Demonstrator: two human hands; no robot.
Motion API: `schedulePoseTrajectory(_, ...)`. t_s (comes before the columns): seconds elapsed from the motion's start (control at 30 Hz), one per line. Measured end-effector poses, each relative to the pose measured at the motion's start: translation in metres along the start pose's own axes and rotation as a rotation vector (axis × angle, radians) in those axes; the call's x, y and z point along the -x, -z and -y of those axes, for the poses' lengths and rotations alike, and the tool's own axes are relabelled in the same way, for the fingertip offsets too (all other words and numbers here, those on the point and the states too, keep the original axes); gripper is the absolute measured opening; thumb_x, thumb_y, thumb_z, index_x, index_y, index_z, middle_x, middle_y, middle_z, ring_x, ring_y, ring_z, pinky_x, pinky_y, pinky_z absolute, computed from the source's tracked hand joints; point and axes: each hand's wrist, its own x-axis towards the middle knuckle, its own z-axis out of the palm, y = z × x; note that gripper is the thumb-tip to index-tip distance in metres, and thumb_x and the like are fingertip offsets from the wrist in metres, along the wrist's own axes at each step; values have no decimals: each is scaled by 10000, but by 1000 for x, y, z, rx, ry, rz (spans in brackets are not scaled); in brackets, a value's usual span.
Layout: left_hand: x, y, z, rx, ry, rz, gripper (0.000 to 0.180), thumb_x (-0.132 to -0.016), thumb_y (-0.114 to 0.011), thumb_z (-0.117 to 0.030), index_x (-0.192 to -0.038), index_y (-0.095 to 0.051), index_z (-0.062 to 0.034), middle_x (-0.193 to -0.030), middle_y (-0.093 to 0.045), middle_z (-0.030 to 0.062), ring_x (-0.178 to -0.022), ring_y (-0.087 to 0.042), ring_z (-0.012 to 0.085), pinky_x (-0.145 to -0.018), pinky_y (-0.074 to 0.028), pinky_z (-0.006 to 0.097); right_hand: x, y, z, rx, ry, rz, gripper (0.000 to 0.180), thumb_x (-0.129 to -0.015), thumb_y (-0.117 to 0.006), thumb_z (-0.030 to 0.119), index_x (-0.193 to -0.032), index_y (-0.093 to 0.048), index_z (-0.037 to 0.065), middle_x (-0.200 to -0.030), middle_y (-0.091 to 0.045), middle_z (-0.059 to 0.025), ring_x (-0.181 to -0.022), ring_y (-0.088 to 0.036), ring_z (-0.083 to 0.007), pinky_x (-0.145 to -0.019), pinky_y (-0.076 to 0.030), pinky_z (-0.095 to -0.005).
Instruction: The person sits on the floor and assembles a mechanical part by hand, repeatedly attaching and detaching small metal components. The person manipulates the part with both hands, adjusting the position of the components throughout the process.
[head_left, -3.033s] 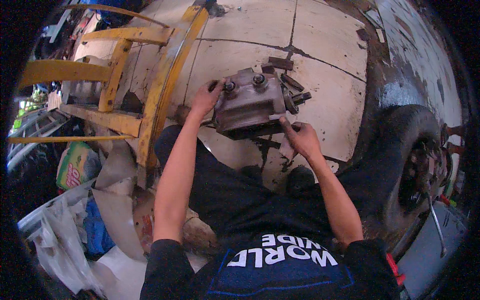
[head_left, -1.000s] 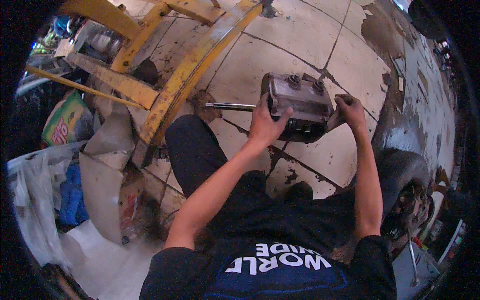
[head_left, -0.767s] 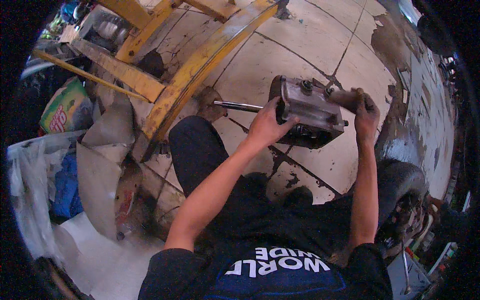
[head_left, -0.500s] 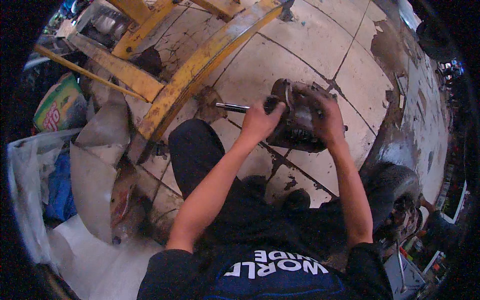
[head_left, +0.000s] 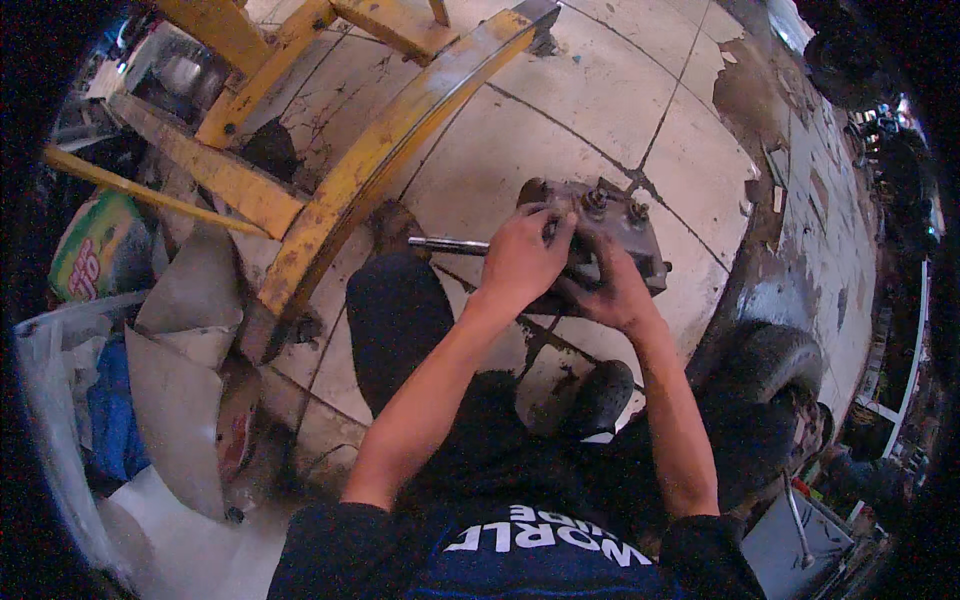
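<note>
On the tiled floor before me is a dark, greasy metal housing (head_left: 628, 232) with two bolt-like knobs on its upper side. My left hand (head_left: 522, 252) is closed round a shiny metal bar (head_left: 448, 245), which sticks out to the left; its other end is hidden at the housing. With curled fingers, my right hand (head_left: 612, 285) grips the near side of the housing, close to my left fingertips. What lies between the two hands is hard to see.
A worn yellow metal frame (head_left: 350, 165) stands on the left. Beside it are a bent grey sheet (head_left: 185, 350) and a clear plastic bag (head_left: 60, 400) with blue cloth. A tire (head_left: 780, 365) lies to the right, near a grey tray (head_left: 795, 540).
My right hand has come down from the housing's top to its near side, closer to my left hand. The housing looks turned, its knobs now showing. The view has shifted slightly.
</note>
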Motion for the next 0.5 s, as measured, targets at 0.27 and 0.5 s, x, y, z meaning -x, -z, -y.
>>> schedulePoseTrajectory(0.27, -1, 5, 29, -197, -126, -10, 307, -857, -628, -275, -942, -702, 11, -994, -653, 242, -917, -632, 408, -814, -493, 478, -21, 12, -46, 319, 391, 77, 596, -684, -718, 117, -1261, -571, 125, -1272, -577, -130, -1198, -517, -338, -998, -435, -408)
schedulePoseTrajectory(0.5, -7, 11, -19, -507, 140, 365, 393, -905, -549, -354, -1020, -670, 3, -895, -668, 261, -879, -642, 445, -825, -497, 484, -44, -17, -100, 152, 382, -181, 514, -670, -707, 137, -1173, -602, 114, -1087, -627, -107, -1045, -562, -351, -889, -456, -435)
